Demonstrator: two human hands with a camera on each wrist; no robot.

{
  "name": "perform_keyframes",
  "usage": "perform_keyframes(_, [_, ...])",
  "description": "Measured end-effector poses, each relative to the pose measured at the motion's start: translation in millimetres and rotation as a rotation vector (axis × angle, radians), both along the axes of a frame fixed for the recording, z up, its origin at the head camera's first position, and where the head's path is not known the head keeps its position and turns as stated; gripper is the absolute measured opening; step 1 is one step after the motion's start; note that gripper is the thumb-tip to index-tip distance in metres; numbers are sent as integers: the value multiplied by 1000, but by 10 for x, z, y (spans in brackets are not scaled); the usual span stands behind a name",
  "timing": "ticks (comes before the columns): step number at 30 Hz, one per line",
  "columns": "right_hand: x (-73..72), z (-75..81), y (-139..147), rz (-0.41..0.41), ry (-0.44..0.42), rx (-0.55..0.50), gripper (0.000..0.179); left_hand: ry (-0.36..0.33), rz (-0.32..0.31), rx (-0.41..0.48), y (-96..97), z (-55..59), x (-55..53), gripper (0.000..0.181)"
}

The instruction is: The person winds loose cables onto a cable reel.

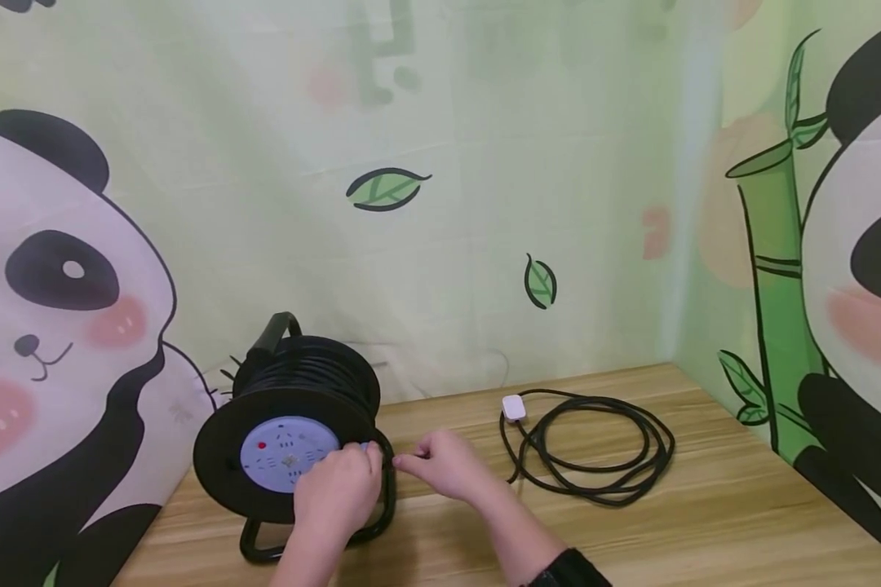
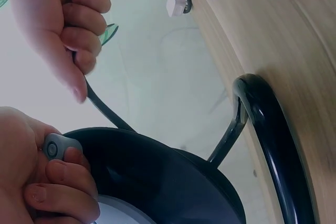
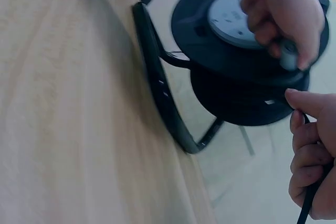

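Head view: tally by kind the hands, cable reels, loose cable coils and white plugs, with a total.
Hands: 2 (left hand, right hand)
Cable reel: 1
Loose cable coil: 1
White plug: 1
Total: 5

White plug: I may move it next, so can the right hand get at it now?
Probably yes: the white plug lies uncovered, nothing visibly blocking the right hand, which would likely first release the black cable.

Panda-print backdrop (image 1: 455, 220) behind wooden tabletop (image 1: 734, 505).
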State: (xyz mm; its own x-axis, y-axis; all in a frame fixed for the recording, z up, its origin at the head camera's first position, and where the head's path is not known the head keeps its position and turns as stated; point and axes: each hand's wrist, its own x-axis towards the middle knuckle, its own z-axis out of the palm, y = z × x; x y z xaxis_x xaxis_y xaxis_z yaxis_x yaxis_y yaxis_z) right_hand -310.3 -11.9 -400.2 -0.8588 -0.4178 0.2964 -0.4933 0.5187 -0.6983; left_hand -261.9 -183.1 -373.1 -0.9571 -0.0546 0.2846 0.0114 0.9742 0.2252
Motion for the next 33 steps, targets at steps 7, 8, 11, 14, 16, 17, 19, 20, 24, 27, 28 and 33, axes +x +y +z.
perform_keyframes(7, [-44,117,289,-19,24,14,50,-25,12,4,-8,16,22,52])
perform_keyframes(8, [-58,135,345,-40,43,31,49,-23,11,2,-7,17,24,52])
perform_keyframes(11, [-106,180,540,-117,82,50,48,-11,5,-11,-6,11,28,51])
perform_keyframes(14, [-153,208,748,-196,98,31,50,-20,3,-22,-9,-8,28,51])
perform_keyframes(16, [-169,231,873,-233,98,16,52,-37,5,-25,-9,-19,26,50])
perform_keyframes(17, [-172,243,929,-243,95,8,53,-45,7,-25,-10,-22,24,50])
perform_keyframes(19, [-182,266,1032,-260,102,0,52,-55,9,-24,-12,-27,22,51])
perform_keyframes(20, [-182,282,1080,-264,102,-5,50,-56,8,-24,-13,-28,20,51])
perform_keyframes(24, [-177,349,1289,-321,138,-13,51,-60,1,-21,-22,-27,19,51])
perform_keyframes(27, [-168,394,1472,-357,174,5,55,-66,0,-23,-20,-32,17,51])
perform_keyframes(28, [-171,403,1534,-363,182,9,54,-67,0,-25,-19,-34,15,51])
perform_keyframes(33, [-181,419,1809,-341,174,-20,43,-66,-1,-29,-17,-46,14,51])
